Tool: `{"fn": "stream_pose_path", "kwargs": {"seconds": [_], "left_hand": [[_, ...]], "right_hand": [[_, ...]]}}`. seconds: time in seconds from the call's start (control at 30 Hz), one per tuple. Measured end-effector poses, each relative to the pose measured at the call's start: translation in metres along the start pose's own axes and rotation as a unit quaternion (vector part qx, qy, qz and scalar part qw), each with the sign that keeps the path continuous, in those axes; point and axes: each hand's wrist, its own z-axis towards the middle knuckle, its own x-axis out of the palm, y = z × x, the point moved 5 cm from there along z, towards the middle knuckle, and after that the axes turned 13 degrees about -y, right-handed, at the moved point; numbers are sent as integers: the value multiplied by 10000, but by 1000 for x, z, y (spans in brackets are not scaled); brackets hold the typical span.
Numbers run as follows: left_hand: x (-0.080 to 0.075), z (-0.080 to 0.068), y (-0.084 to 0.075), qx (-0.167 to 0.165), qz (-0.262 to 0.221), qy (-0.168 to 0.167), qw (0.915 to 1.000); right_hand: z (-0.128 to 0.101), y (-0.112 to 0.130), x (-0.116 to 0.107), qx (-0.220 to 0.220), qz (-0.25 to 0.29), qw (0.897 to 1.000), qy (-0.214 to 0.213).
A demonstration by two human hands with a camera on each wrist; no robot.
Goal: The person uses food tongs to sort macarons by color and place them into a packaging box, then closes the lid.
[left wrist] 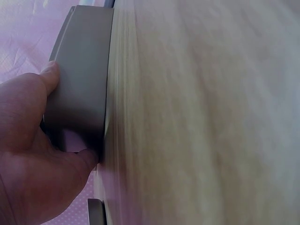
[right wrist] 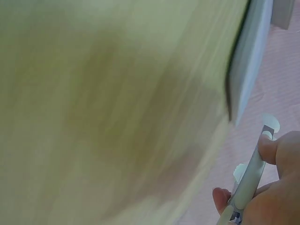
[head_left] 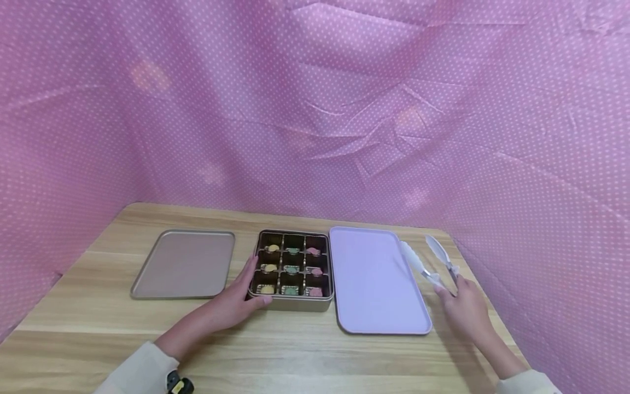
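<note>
Nearest you in the head view are your two sleeves at the table's [head_left: 305, 350] near edge; from there your left hand [head_left: 241, 298] reaches forward and wraps the near left corner of the gold tin [head_left: 291, 302], fingers along its left wall and thumb at the near wall. The tin sits mid-table, its short walls facing the near and far edges, with small coloured sweets in its nine compartments. Its lid [head_left: 184, 264] lies flat just to the left, apart from the tin, and the lilac tray [head_left: 376, 279] lies just right of the tin, its long axis running from near edge to far edge. Your right hand [head_left: 465, 312] grips the handle end of the white tongs [head_left: 430, 260] beside the tray's right rim; the tongs point away from you toward the far right corner, their two arms spread wide. Bare wood stays open along the near edge and left of the lid; the right edge is close to your right hand. From the left wrist, your left hand [left wrist: 33, 154] holds the tin [left wrist: 82, 79] at its corner, with open wood beside it. From the right wrist, blurred, your fingers [right wrist: 269, 147] pinch the tongs [right wrist: 251, 176] beside the tray's [right wrist: 248, 61] rim.
</note>
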Motion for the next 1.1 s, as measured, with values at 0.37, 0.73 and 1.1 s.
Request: {"fn": "stream_pose_path", "kwargs": {"seconds": [0.37,0.73,1.1], "left_hand": [[-1,-1,-2,-17,-62,49,10000],[0,-2,0,-42,-36,15,10000],[-12,-3,-3,28,-227,25,9997]], "right_hand": [[4,-31,14,259,-298,9988,306],[8,-40,21,307,-486,9980,271],[5,4,2,-139,-289,9981,-520]]}}
